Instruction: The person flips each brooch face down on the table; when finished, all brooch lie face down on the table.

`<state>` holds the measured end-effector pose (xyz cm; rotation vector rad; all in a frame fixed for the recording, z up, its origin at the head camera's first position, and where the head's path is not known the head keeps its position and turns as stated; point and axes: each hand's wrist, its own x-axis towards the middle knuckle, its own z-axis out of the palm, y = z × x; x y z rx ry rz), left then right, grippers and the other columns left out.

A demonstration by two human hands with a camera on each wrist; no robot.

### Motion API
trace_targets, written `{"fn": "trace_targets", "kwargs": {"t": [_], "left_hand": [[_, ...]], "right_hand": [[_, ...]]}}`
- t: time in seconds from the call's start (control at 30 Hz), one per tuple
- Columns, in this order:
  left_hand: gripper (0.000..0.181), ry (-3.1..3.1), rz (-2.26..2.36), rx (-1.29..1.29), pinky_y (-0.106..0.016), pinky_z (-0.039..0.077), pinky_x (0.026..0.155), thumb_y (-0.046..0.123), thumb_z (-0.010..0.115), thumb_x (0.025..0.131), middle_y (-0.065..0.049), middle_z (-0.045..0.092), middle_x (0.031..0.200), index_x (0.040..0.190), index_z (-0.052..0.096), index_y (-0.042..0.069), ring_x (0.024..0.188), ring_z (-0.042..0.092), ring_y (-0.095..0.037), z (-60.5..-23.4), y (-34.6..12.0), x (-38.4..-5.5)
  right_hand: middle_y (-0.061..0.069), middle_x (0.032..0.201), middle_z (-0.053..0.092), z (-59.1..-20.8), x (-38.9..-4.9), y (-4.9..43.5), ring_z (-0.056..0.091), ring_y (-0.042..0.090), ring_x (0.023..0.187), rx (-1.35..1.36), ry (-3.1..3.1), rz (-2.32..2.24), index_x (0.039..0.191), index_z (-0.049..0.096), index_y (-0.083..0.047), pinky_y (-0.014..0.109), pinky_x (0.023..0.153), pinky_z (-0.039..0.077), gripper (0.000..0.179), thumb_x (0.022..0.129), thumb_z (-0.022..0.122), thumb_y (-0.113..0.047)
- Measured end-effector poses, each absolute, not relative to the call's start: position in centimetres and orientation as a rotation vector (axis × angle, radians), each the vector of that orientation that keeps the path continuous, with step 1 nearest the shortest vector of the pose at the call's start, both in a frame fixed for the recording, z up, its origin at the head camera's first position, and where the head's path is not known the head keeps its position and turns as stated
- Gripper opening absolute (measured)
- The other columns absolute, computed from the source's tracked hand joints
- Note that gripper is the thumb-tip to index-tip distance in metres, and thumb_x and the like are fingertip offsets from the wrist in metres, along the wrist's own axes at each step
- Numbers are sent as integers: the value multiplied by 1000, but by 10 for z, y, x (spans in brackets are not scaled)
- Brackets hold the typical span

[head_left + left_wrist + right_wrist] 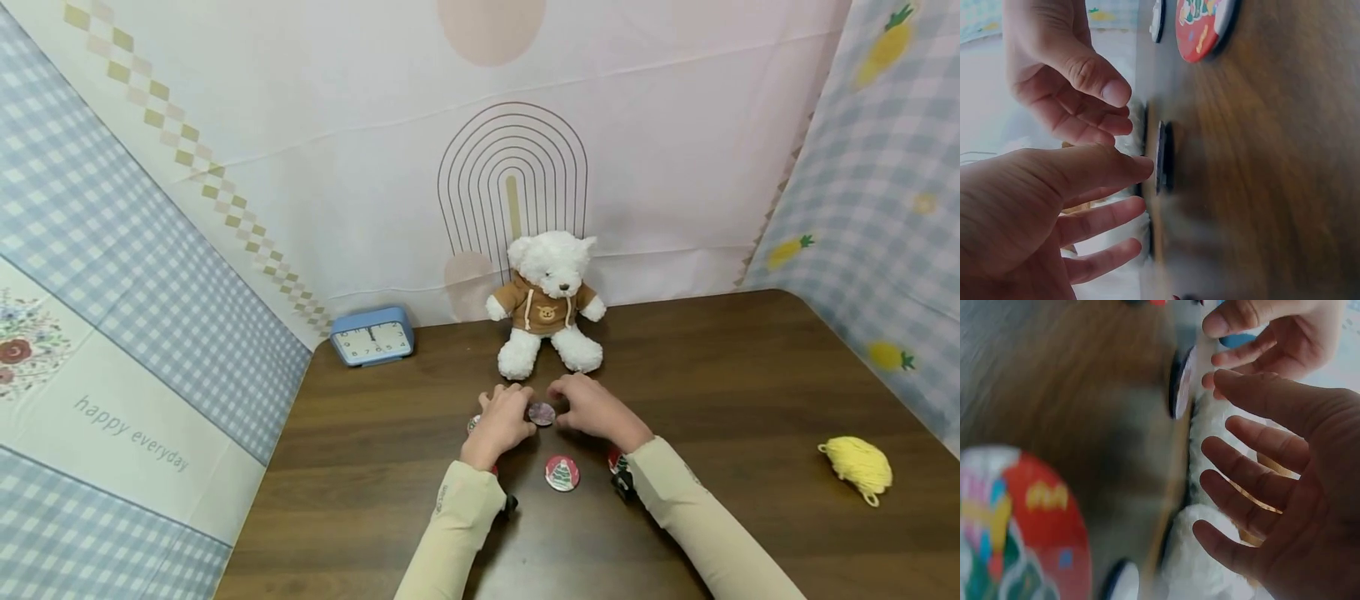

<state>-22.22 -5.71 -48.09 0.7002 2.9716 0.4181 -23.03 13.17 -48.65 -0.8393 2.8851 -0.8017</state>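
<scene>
A small round disc [542, 414] with a purplish, patterned face lies flat on the table between the two hands. From its left, my left hand [501, 423] reaches in with fingers loosely spread, fingertips close beside the disc [1160, 157] in the left wrist view. Opposite it is my right hand [596, 408], its fingers relaxed and apart, holding nothing in the right wrist view. Nearer to me lies a red disc [562, 472] with a green tree printed on it. Another red disc [617, 461] is partly covered by the right wrist, and a further disc [473, 425] peeks out beside the left hand.
A white teddy bear [551, 275] in a brown hoodie sits just behind the hands. At the back left stands a blue clock [372, 337]. Yellow yarn [858, 467] lies far right on the brown table [360, 500]. Printed cloth hangs behind and at both sides.
</scene>
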Motion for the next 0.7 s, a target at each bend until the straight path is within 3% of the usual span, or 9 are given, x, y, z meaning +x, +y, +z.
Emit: {"fn": "trace_targets", "kwargs": {"t": [0.2,0.47,0.7], "left_hand": [[34,2965,414,670,-64,37,91,13,83,79,-8,67,111,110,70,11,103,57,-33,-485,-58,-222],[25,2987,422,647,-64,35,88,11,83,79,-9,64,106,100,69,9,100,56,-36,-487,-54,-225],[19,2989,421,630,-63,34,87,13,82,81,-7,64,103,95,69,11,99,56,-35,-489,-54,-223]], "right_hand": [[6,88,62,-493,-231,120,57,24,83,-839,2894,-733,99,72,-2,44,74,48,31,72,86,-6],[6,87,58,-498,-236,117,56,27,84,-718,2892,-699,95,69,-5,46,75,48,32,70,89,-8],[6,86,58,-497,-238,117,57,25,82,-735,2855,-705,93,69,-5,45,74,48,25,76,87,-8]]}}
